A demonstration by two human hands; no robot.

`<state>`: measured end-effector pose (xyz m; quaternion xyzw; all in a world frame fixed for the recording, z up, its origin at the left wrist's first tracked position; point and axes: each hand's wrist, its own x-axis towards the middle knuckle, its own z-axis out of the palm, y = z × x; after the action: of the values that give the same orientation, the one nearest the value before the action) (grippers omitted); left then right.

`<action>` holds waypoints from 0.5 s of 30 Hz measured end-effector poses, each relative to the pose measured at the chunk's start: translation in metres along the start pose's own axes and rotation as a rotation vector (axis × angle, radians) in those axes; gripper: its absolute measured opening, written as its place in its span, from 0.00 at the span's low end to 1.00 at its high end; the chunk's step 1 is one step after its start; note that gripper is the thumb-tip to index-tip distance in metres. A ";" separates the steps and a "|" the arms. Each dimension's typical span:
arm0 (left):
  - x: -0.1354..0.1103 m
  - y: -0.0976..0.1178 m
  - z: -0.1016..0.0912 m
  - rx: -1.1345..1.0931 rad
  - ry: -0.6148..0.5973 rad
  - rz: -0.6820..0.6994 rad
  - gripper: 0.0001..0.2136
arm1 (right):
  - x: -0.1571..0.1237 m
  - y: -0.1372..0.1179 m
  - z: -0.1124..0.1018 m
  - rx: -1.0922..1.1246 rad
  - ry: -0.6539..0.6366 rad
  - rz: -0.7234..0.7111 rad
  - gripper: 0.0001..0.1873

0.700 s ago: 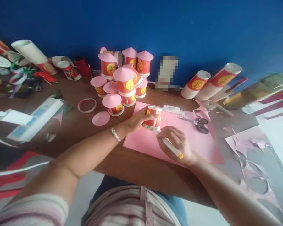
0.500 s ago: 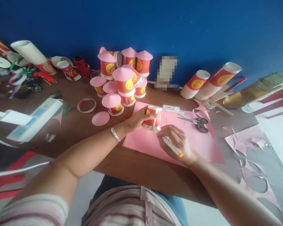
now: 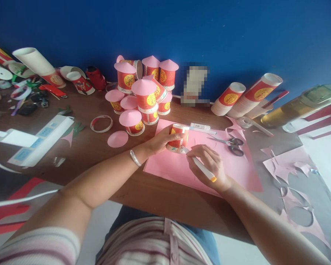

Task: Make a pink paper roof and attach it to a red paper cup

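My left hand [image 3: 163, 140] is closed round a red paper cup [image 3: 179, 137] with a white band along its lower end. Gripped in my right hand [image 3: 206, 162] is a white marker pen [image 3: 203, 168] with an orange end; its tip is at the lower right edge of the cup. Beneath both hands lies a sheet of pink paper [image 3: 168, 165]. On that sheet, scissors [image 3: 233, 145] rest to the right, and a white pen-like item [image 3: 200, 127] lies just behind the cup.
Red cups with pink cone tops [image 3: 143, 88] are grouped at the back. Leaning cup stacks [image 3: 260, 88] and a bottle [image 3: 300, 105] stand right. Pink scraps [image 3: 298, 209] lie at the right edge. A power strip [image 3: 41, 141] and a tape ring [image 3: 101, 124] sit left.
My right hand and the marker have shifted slightly to the right. My left hand and the cup have stayed nearly in place.
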<state>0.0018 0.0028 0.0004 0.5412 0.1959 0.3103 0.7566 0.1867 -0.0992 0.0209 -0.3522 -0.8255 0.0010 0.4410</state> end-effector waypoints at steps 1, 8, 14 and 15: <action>0.000 0.000 0.000 -0.002 0.006 -0.009 0.16 | 0.000 0.000 0.000 0.001 0.002 0.000 0.11; 0.000 0.001 0.002 -0.039 0.060 -0.054 0.18 | 0.000 -0.001 0.001 -0.017 0.005 -0.013 0.12; -0.001 0.002 0.002 -0.034 0.057 -0.055 0.18 | 0.001 -0.001 0.001 -0.014 0.005 -0.012 0.12; 0.000 0.002 0.002 -0.032 0.055 -0.050 0.18 | 0.001 -0.001 0.000 -0.011 0.002 -0.009 0.12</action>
<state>0.0020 0.0018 0.0031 0.5153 0.2253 0.3091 0.7669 0.1854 -0.0994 0.0216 -0.3508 -0.8266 -0.0058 0.4401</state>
